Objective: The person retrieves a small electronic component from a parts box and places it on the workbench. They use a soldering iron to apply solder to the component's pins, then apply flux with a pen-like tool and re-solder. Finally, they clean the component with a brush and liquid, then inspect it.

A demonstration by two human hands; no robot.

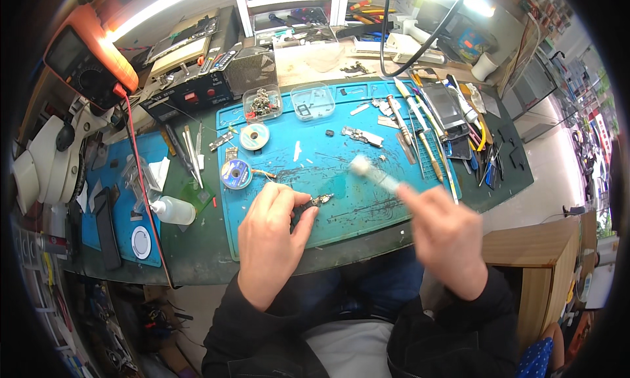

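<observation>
My left hand [274, 227] is closed over the near middle of the blue mat [348, 227]. Between its thumb and fingers is a small electronic part [321, 199], dark with a shiny metallic end; the fingers cover much of it. To the right and a little above the mat, my right hand [447, 237] is wrapped round the handle of a brush [375, 172]. Motion smears both hand and brush. The brush's pale, thick head points up and left, apart from the electronic part.
Solder spools [236, 174] stand left of my left hand. Clear boxes [313, 102] sit at the mat's far edge, one with small parts. Pens and tweezers [420, 122] crowd the right. Farther left are a white bottle [174, 210], a phone [106, 227] and an orange multimeter [92, 56].
</observation>
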